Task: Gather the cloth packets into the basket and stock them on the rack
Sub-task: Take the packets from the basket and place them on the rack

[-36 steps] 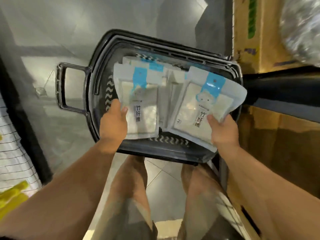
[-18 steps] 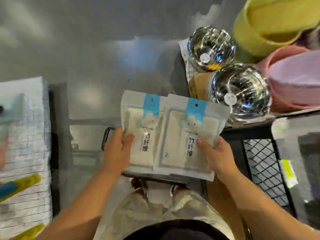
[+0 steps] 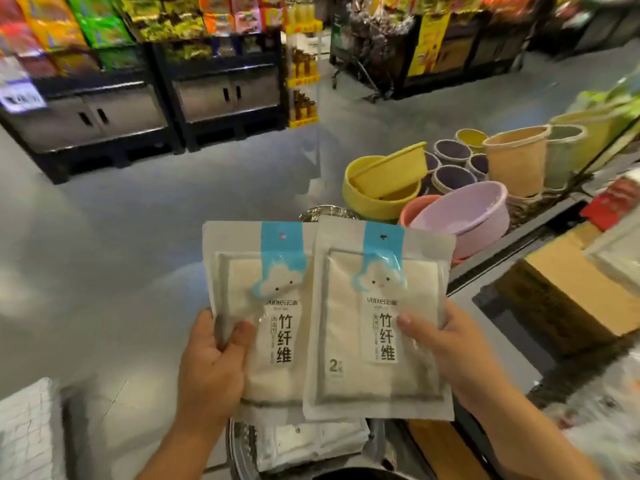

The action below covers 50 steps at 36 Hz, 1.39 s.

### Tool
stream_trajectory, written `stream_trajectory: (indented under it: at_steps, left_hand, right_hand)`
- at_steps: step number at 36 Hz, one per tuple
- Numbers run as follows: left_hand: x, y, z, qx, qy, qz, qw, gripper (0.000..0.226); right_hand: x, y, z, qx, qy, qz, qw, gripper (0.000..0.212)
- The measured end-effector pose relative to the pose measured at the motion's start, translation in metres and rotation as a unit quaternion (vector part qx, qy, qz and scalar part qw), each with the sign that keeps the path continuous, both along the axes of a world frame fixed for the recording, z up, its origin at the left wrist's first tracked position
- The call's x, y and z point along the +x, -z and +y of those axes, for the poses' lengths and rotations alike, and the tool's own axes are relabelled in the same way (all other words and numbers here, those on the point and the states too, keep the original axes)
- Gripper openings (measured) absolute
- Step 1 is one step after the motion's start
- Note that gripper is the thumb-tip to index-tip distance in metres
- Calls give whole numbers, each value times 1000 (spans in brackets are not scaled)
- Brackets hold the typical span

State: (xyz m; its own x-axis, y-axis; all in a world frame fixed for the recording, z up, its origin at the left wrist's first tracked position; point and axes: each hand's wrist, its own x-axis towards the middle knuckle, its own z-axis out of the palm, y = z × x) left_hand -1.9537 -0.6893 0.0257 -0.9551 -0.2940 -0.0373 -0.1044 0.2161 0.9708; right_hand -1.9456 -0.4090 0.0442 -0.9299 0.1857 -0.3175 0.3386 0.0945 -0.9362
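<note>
Lifted from the basket [image 3: 239, 441], two flat, glossy packets now stand upright above it. Left grip [image 3: 207, 372] pinches the left packet [image 3: 263, 306]; right grip [image 3: 453, 355] clamps the right packet [image 3: 349, 341], which overlaps the left one's edge.

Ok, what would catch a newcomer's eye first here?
Two white cloth packets with blue cloud labels fill the centre: the left packet in the left hand, the right packet overlapping it in the right hand. Behind them on the right sit a yellow basin and a lilac basin; bright snack shelves line the far side, top left.
</note>
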Motion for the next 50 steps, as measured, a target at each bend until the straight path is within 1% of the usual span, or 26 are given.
stream_trajectory:
  at_steps: [2, 5, 7, 11, 14, 18, 20, 23, 26, 27, 29, 30, 32, 34, 36, 40, 44, 45, 47, 48, 50]
  left_hand:
    - [-6, -11, 9, 11, 22, 10, 1000, 10]
    - [-21, -26, 31, 39, 78, 30, 996, 17]
    - [-31, -35, 51, 34, 124, 46, 991, 18]
    - [-51, -49, 102, 36, 197, 63, 978, 19]
    - [-59, -58, 154, 72, 250, 87, 962, 30]
    - [-69, -71, 224, 112, 322, 94, 935, 20]
    - [-76, -77, 257, 113, 355, 101, 922, 24]
    - [-84, -86, 311, 152, 387, 95, 905, 29]
    - [-92, -91, 366, 176, 424, 99, 883, 30]
    - [-95, -93, 383, 181, 434, 99, 877, 33]
    - [-106, -94, 415, 189, 450, 97, 867, 46]
    - [-110, -94, 432, 185, 456, 96, 865, 47]
    - [-121, -90, 463, 177, 464, 92, 863, 46]
    - [-132, -85, 493, 187, 465, 86, 861, 44]
    - [-143, -78, 520, 188, 475, 87, 855, 41]
    - [-164, -65, 569, 199, 484, 83, 848, 45]
    - [-183, -46, 611, 213, 500, 40, 839, 31]
    - [-184, -45, 621, 210, 505, 37, 836, 29]
    - [-188, -43, 640, 150, 512, 66, 843, 23]
    - [-195, -39, 649, 116, 511, 79, 848, 22]
    - [-211, -28, 664, 84, 509, 69, 854, 21]
  right_hand:
    - [15, -13, 10, -22, 41, 21, 999, 27]
    - [38, -31, 28, -64, 115, 52, 990, 31]
    - [53, -42, 42, -80, 152, 76, 982, 29]
    - [80, -57, 77, -25, 228, 108, 967, 28]
    - [95, -66, 105, -14, 305, 137, 942, 33]
    - [106, -72, 146, -42, 397, 192, 896, 24]
    - [107, -73, 172, -49, 421, 214, 880, 25]
    - [106, -75, 212, -21, 435, 219, 873, 32]
    - [101, -79, 255, 10, 446, 225, 866, 43]
    - [98, -80, 269, 13, 450, 223, 865, 41]
    - [92, -82, 297, 3, 457, 218, 862, 28]
    - [87, -83, 310, -2, 462, 215, 861, 24]
    - [78, -81, 338, 0, 467, 207, 859, 25]
    - [67, -82, 364, -2, 473, 199, 858, 30]
    - [56, -79, 390, -4, 473, 191, 860, 30]
    - [33, -62, 436, -8, 462, 172, 870, 36]
    - [5, -35, 471, -55, 445, 177, 876, 42]
    - [-3, -27, 480, -64, 439, 175, 879, 43]
    - [-17, -11, 496, -59, 437, 157, 884, 47]
    - [-24, -2, 504, -52, 436, 149, 886, 51]
    - [-38, 14, 519, -65, 436, 133, 888, 63]
